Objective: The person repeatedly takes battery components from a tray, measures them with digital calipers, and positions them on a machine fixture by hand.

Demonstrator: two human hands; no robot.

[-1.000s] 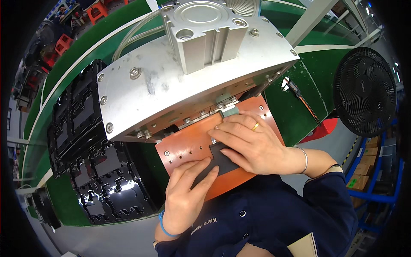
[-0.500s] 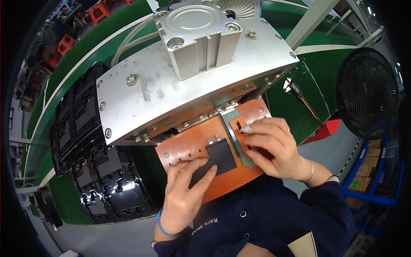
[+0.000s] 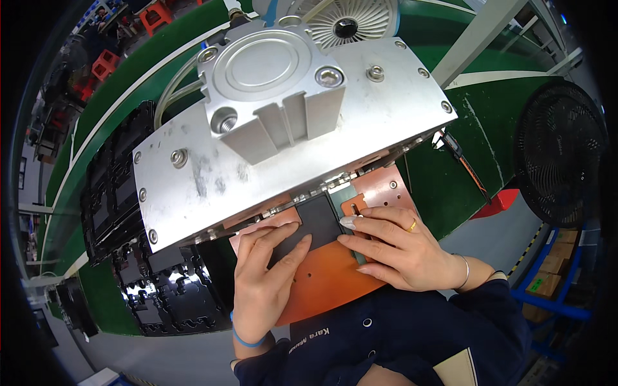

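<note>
A flat black rectangular block (image 3: 317,222), like a battery cell, lies on the orange base plate (image 3: 322,283) with its far end under the metal press. My left hand (image 3: 267,264) is on the block's left part, thumb and index finger against it; the fingers cover that end. On the block's right side, my right hand (image 3: 393,248) closes around an orange slotted piece (image 3: 353,205) on a grey-green metal strip (image 3: 342,193). Two of its fingertips reach the block's right edge. The metal tabs on the block's far end are hidden now.
The silver press (image 3: 296,135) with a square cylinder (image 3: 270,83) on top stands just beyond my hands. Black moulded trays (image 3: 170,289) lie at the left. Calipers (image 3: 460,161), a red object (image 3: 496,204) and a black fan (image 3: 560,151) are at the right; a white fan (image 3: 351,26) stands behind.
The black block has moved away from me, its tabs going under the press. My left hand went with it. My right hand moved left and down onto the slotted piece and block edge.
</note>
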